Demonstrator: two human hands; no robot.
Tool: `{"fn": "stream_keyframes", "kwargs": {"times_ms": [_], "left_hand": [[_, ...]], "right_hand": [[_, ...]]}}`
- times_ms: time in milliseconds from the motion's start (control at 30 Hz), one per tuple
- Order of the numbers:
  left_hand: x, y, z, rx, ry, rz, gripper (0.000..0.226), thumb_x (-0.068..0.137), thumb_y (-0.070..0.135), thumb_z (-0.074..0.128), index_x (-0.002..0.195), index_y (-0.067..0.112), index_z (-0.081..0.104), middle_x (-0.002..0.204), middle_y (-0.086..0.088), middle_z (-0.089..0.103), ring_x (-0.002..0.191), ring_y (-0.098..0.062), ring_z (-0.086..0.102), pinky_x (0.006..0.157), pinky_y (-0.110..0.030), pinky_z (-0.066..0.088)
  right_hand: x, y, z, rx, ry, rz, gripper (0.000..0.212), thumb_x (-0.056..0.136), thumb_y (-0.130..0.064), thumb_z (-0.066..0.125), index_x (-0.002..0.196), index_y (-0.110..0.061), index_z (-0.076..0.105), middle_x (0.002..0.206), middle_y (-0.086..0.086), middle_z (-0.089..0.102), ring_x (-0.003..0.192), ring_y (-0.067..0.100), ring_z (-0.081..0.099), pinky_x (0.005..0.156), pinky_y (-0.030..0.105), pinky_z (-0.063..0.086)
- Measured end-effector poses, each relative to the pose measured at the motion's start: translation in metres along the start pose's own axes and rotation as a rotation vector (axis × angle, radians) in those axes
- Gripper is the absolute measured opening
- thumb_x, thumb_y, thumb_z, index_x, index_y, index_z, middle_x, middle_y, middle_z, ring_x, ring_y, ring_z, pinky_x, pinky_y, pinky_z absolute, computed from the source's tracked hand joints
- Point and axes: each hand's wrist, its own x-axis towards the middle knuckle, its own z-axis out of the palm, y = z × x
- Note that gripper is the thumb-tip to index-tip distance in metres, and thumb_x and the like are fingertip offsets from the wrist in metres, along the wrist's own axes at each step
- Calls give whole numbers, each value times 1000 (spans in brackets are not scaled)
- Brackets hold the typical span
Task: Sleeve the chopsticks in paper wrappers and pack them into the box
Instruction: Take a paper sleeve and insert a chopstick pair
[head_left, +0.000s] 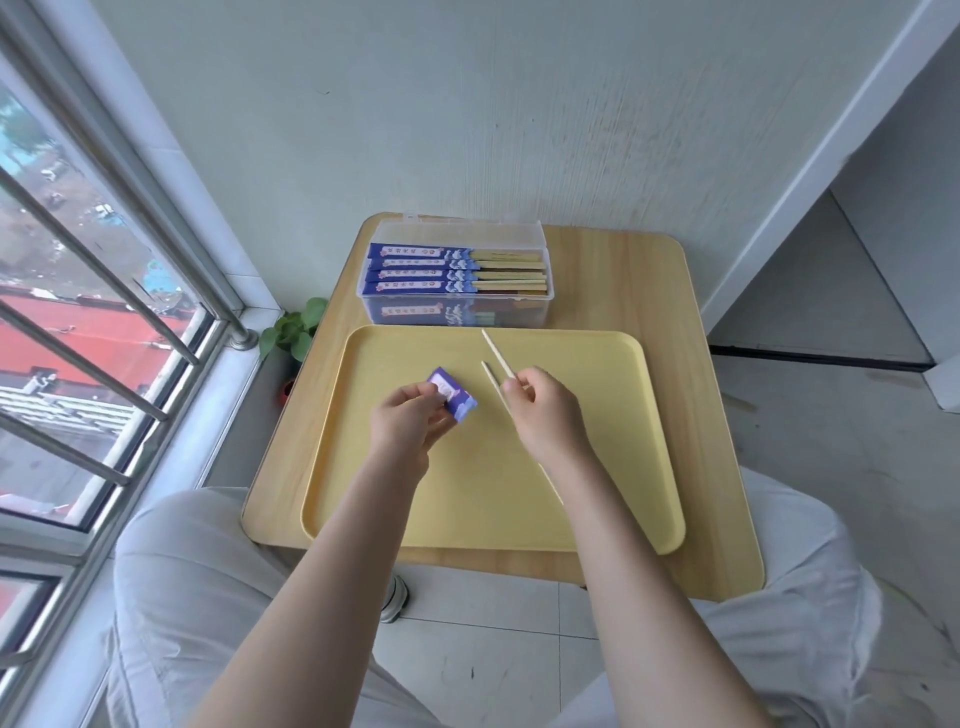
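Far to the left of the left hand (410, 415) there is a window (78, 312), and a small plant (296, 327) stands by its sill, beyond the hand. The left hand hovers over the tray (467, 493); its fingers are curled and pinch a blue wrapper (451, 397), which points up and away from the palm. It seems the mouth of the wrapper is turned toward the other hand, so that the sticks can enter it, but the opening itself is too small to see clearly.

Just to the right of the wrapper, the right hand (540, 415) holds two chopsticks (497, 366) between bent fingers and thumb. Their tips stand out beyond the fingers, pointing away and a little left, one ahead of the other; the rear ends pass under the wrist. The tips are near the wrapper but still apart from it. Probably the pair must be evened before it slides in.

Beyond both hands, past the far rim of the tray, the open box (457, 275) stands on the table (675, 364). It already contains several sleeved pairs, lying side by side with the bare ends to the right.
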Motion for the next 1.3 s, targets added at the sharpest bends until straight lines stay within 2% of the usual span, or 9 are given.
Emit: {"fn": "stream_keyframes", "kwargs": {"times_ms": [100,267,533,700,800,967,1033,1133,1300], "left_hand": [[0,-3,5,-69,18,12,23,92,-14,53,80,4,56,77,-15,64,58,-20,66,63,-27,62],[-2,-10,6,123,25,12,20,89,-14,53,90,5,59,78,-14,67,56,-19,70,76,-29,61],[0,-12,8,204,-57,-68,11,93,-1,61,101,-3,67,85,-18,73,86,-37,73,84,-38,60],[4,-5,12,226,-23,-59,17,98,18,61,103,2,59,77,-14,72,65,-26,72,70,-34,62],[9,-1,15,291,42,-54,27,94,32,69,99,9,55,89,-12,70,73,-26,72,65,-35,62],[13,-3,18,117,68,-158,10,98,13,54,99,3,53,78,-10,61,60,-25,59,59,-34,54],[11,-3,15,7,20,-220,10,95,8,45,97,3,54,69,-8,51,52,-23,46,52,-29,44],[10,-7,6,9,-98,-291,35,96,13,33,112,1,62,62,-2,41,47,-14,34,47,-22,30],[1,-8,1,59,-262,-315,51,104,48,32,110,8,63,61,-4,44,42,-14,34,44,-20,32]], "right_hand": [[0,-6,-3,45,-186,145,35,95,-36,60,68,-15,52,64,-2,53,56,18,42,50,29,29],[-3,-5,5,282,-277,371,19,92,-17,49,93,-11,67,79,2,72,38,7,32,37,18,22],[5,-3,12,253,-215,357,18,89,-22,63,73,-17,57,71,3,53,51,15,37,43,20,26],[9,-7,17,154,-248,262,10,84,-16,68,77,-16,61,73,-1,63,63,17,53,53,24,38],[6,-8,11,60,-344,180,8,84,-19,70,84,-13,65,79,0,67,67,16,55,58,25,41],[3,-13,-5,29,-393,121,28,95,-35,58,106,-9,60,91,0,61,79,18,56,63,29,41],[6,-12,-10,7,-376,112,22,100,-21,43,115,-9,54,98,7,59,86,26,55,69,33,41],[11,-7,-16,30,-307,67,54,97,-3,33,144,-27,42,111,10,63,94,30,65,75,32,49],[11,-3,-16,407,-66,95,32,96,3,42,97,-16,68,94,16,70,70,26,74,72,39,63]]}}
